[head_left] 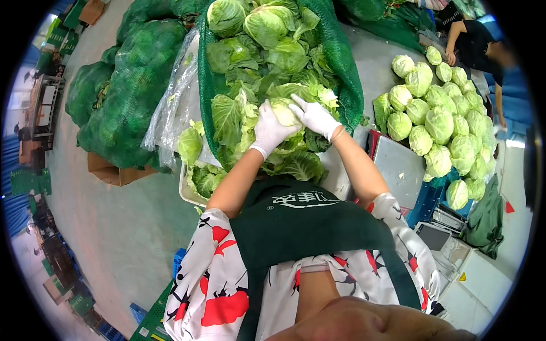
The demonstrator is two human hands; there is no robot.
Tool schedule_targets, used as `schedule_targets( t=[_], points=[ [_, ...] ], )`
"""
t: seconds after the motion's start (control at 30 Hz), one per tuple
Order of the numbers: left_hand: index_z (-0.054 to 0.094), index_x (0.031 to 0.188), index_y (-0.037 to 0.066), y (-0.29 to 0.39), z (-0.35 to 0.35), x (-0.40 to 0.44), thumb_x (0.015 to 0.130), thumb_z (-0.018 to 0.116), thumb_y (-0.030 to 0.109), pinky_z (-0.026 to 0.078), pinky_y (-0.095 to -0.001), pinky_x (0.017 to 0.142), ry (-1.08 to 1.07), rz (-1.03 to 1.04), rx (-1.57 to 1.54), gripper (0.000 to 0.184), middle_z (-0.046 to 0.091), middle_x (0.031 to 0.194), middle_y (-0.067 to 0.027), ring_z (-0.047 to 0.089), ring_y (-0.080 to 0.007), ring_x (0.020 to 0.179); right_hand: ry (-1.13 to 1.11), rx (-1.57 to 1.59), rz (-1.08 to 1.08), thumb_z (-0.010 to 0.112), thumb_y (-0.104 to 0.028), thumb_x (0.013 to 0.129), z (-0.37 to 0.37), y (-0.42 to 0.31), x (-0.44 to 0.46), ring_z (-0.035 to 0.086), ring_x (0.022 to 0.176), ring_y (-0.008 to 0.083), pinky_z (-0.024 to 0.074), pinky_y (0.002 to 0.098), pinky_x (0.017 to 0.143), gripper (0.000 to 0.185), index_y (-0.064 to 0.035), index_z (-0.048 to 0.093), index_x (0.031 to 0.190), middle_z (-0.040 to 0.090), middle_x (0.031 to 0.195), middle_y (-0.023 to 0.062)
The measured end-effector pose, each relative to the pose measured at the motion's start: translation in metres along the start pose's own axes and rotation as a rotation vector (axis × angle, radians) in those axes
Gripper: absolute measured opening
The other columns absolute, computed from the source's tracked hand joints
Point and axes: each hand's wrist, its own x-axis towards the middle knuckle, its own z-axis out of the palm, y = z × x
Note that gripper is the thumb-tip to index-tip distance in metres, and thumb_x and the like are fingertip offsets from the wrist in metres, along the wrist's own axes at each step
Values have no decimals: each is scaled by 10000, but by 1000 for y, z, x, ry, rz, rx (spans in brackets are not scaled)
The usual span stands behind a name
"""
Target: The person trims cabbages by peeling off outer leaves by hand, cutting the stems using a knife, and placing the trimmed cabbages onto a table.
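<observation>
A pale green cabbage (pixel 284 112) sits between my two white-gloved hands, above loose outer leaves. My left hand (pixel 272 129) is curled against its near left side. My right hand (pixel 316 117) presses on its right side, with the fingers reaching over the top. Around and beneath it is a green mesh sack (pixel 348 85), spread open. Several more leafy cabbages (pixel 266 27) lie in the far part of the sack. Large torn leaves (pixel 298 165) hang at the sack's near edge, close to my apron.
Trimmed cabbages (pixel 439 124) are piled on the right, beside a flat metal plate (pixel 398 165). On the left are full green mesh sacks (pixel 133 96), clear plastic film (pixel 170 108) and a white bin (pixel 190 193) of leaves. Another person (pixel 478 48) stands at the far right.
</observation>
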Motion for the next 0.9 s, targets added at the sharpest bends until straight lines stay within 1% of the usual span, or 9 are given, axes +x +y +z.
schedule_targets(
  t=[0.13,0.2,0.33,0.4,0.57,0.6,0.67,0.8,0.9],
  points=[
    [287,1481,-65,-23,8,4,593,897,514,476,-441,1041,27,144,-126,1223,391,1457,-261,490,-411,1308,29,496,71,472,-508,1029,3,31,25,710,780,317,563,384,814,516,-120,658,1315,739,958,189],
    [275,1493,-54,-24,5,3,594,898,502,457,-436,1067,49,157,-159,1228,386,1455,-270,477,-419,1316,43,356,235,454,-517,1040,-17,46,32,613,577,154,538,332,637,529,-122,658,1327,723,835,88],
    [257,1503,-63,-26,9,-1,599,904,520,451,-441,1078,59,32,-189,1255,401,1430,-292,487,-421,1305,-23,410,277,556,-593,960,-5,33,29,676,674,238,558,343,696,637,-87,641,1339,725,875,184],
    [262,1500,-64,-23,9,9,584,918,512,459,-439,1072,58,-24,-195,1265,410,1415,-297,499,-420,1293,230,256,83,644,-556,901,48,61,42,669,1067,412,508,425,962,626,-78,655,1304,713,1098,256],
    [353,1489,-29,-51,-19,12,844,789,354,481,-379,1052,-199,30,-880,867,537,1396,-188,513,-271,1329,351,312,282,637,-326,877,60,96,35,694,866,393,548,430,819,359,-118,701,1163,718,924,213],
    [356,1492,-19,-51,-29,6,860,765,318,470,-380,1065,-242,19,-1082,826,535,1401,-179,513,-268,1329,329,357,307,664,-257,918,60,109,35,649,585,136,516,303,551,329,-70,693,1186,700,723,60],
    [360,1499,0,-55,-44,-4,891,718,246,447,-383,1092,-339,-21,-1480,747,531,1413,-161,515,-263,1329,198,582,429,661,-262,925,20,81,8,621,553,98,474,265,467,404,-54,651,1271,690,713,20],
    [310,1543,41,-35,-72,-17,825,748,324,425,-408,1111,-309,159,-1488,888,498,1457,-155,509,-273,1337,418,799,278,666,-380,956,-24,14,-35,609,510,98,452,218,422,600,-9,518,1404,738,890,60],
    [160,1600,43,1,-93,-25,745,796,238,375,-418,1159,-222,287,-1264,1084,439,1500,-162,473,-286,1368,-36,1363,249,567,-687,917,-33,-13,-45,559,444,75,371,183,325,729,-62,565,1293,701,806,72]
  ],
)
